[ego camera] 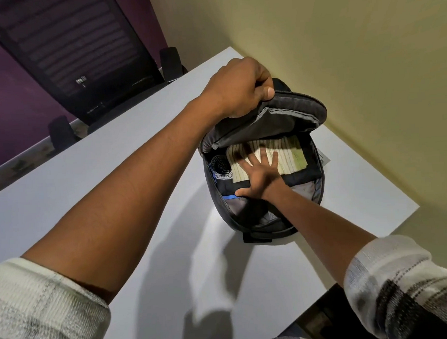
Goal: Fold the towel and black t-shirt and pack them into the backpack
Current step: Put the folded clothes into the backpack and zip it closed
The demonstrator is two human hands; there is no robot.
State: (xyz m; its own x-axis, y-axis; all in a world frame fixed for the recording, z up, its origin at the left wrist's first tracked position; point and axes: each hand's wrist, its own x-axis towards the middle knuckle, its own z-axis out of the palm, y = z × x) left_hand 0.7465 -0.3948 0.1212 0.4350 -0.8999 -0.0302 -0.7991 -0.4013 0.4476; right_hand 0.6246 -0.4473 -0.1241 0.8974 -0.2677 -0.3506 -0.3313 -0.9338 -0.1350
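Right grip [261, 174] presses towel [291, 157] inside backpack [318, 188]; left grip [239, 89] lifts flap [279, 120].

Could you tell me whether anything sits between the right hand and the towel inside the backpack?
Nothing visible does. The left hand holds the flap up, and the right hand lies flat on the towel inside the backpack.

Dim, warm light from above – my arms throw soft double shadows on the table [94, 175]; edges bend, slight blur.
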